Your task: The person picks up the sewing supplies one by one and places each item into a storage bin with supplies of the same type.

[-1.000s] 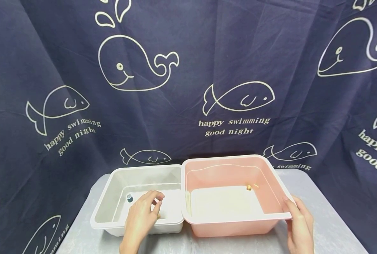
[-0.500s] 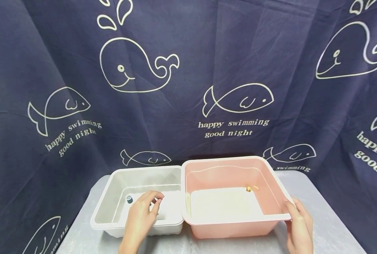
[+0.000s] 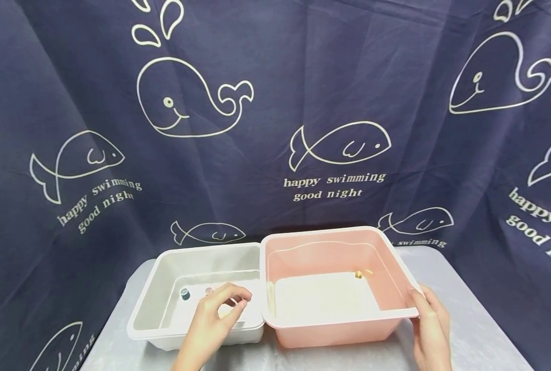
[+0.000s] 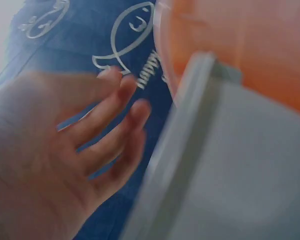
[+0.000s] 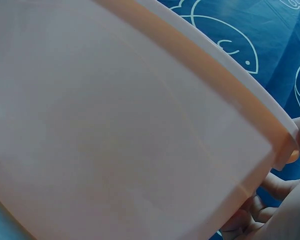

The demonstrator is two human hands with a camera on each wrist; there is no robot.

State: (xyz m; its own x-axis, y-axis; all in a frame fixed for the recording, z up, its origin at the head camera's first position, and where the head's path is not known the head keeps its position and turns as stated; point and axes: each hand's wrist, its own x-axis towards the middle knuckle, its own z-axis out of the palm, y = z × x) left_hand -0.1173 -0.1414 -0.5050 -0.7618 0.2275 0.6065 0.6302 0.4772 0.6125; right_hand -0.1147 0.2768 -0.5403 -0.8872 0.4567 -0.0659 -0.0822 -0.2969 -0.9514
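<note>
A white bin and a pink bin stand side by side on a grey table. My left hand hovers over the white bin's front right part with its fingers loosely bent. The left wrist view shows that left hand with nothing in it, beside the white bin's wall. A small blue piece and a small pinkish piece lie in the white bin. A small golden piece lies in the pink bin. My right hand grips the pink bin's front right corner, fingers under the rim.
The grey table extends a little to either side of the bins. A dark blue curtain printed with whales and fish hangs close behind and wraps round both sides.
My left hand has shifted slightly right over the white bin, and the pinkish piece now shows behind it. The right hand stays on the pink bin's corner.
</note>
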